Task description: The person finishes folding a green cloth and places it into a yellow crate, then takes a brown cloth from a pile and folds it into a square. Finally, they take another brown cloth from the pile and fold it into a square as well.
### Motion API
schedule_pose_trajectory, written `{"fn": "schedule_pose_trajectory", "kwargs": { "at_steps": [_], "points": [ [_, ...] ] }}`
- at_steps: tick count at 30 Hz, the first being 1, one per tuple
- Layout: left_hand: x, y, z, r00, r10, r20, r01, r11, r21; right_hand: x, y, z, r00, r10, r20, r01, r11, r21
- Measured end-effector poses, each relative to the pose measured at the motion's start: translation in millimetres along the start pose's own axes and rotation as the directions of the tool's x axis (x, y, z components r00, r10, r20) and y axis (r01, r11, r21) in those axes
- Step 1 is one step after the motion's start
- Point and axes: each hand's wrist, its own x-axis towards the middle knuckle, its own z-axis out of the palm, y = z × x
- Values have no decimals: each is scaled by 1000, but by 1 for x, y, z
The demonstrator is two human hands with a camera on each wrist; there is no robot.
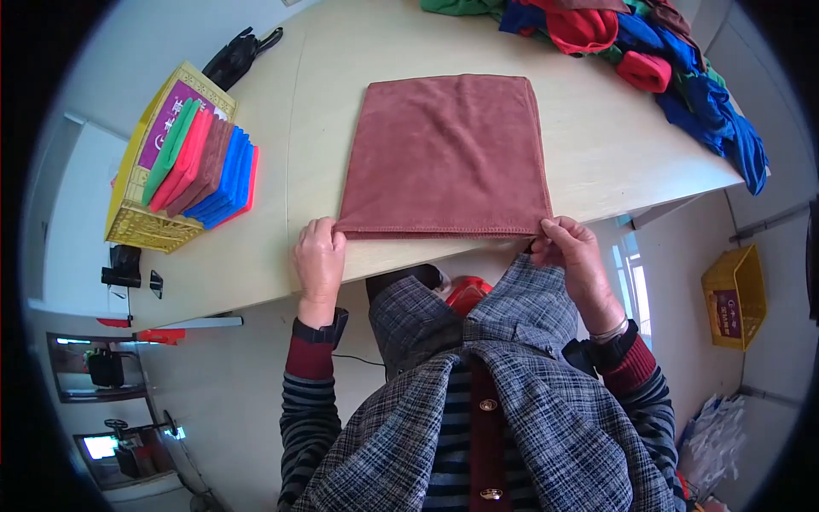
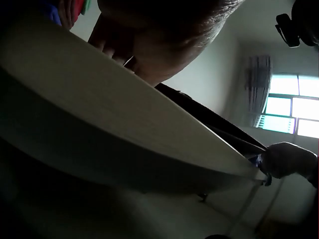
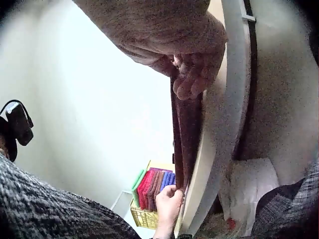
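Observation:
A brown cloth (image 1: 448,154), folded into a square with stitched edges, lies on the table with creases across its middle. My left hand (image 1: 320,256) pinches its near left corner. At the near right corner, my right hand (image 1: 570,253) holds the edge between thumb and fingers. The right wrist view shows the near edge of the cloth (image 3: 189,134) stretched between the right hand (image 3: 194,59) and the left hand (image 3: 168,203). In the dark left wrist view, the left hand (image 2: 164,45) is over the table edge, its fingertips partly hidden.
A yellow basket (image 1: 128,213) at the left holds folded green, red, brown and blue cloths (image 1: 205,166). Loose coloured cloths (image 1: 631,43) are heaped at the back right. A black object (image 1: 239,58) lies behind the basket. Another yellow basket (image 1: 735,299) stands low at the right.

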Motion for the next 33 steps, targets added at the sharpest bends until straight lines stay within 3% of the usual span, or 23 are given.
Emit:
{"fn": "schedule_pose_trajectory", "kwargs": {
  "at_steps": [2,3,5,6,8,10,12,15,16,17,20,22,25,26,29,33],
  "points": [
    [-1,-12,5,999,-54,0,54,998,-36,1,-6,3,999,-40,4,40,999,-31],
    [2,-19,12,993,-117,-10,112,967,-230,2,-13,4,999,-47,6,47,998,-35],
    [15,-19,13,972,-236,10,196,785,-588,8,-36,6,995,-94,29,96,993,-68],
    [23,-21,11,972,-237,3,192,782,-593,11,-50,8,992,-120,41,123,989,-85],
    [60,-2,-39,890,-376,257,415,435,-799,15,-83,16,981,-187,56,191,977,-91],
    [93,3,-75,894,-370,252,407,440,-800,18,-120,22,963,-258,74,264,960,-96],
    [122,-1,-109,938,-302,172,298,446,-844,17,-157,27,898,-404,174,421,904,-73],
    [159,-10,-155,975,-200,101,149,240,-959,10,-216,38,818,-552,162,567,821,-67],
    [170,-10,-171,981,-178,83,117,190,-975,12,-232,35,767,-590,253,604,796,27],
    [177,-6,-186,982,-174,69,102,191,-976,15,-247,31,701,-629,336,629,768,125],
    [191,2,-220,982,-174,-73,-43,174,-984,18,-282,26,688,-633,355,625,765,153],
    [202,0,-220,983,-174,-61,-32,161,-986,26,-294,26,681,-634,366,622,765,166],
    [215,-13,-213,984,-178,-20,5,142,-990,49,-289,34,780,-496,382,483,865,138],
    [220,-20,-208,984,-178,-1,31,176,-984,56,-294,34,773,-505,383,493,859,139],
    [228,-30,-194,981,-184,61,105,238,-966,65,-296,42,870,-438,225,451,892,-8],
    [256,-17,-181,953,-293,73,173,332,-927,120,-320,41,890,-404,212,426,902,-68]
  ]
}}
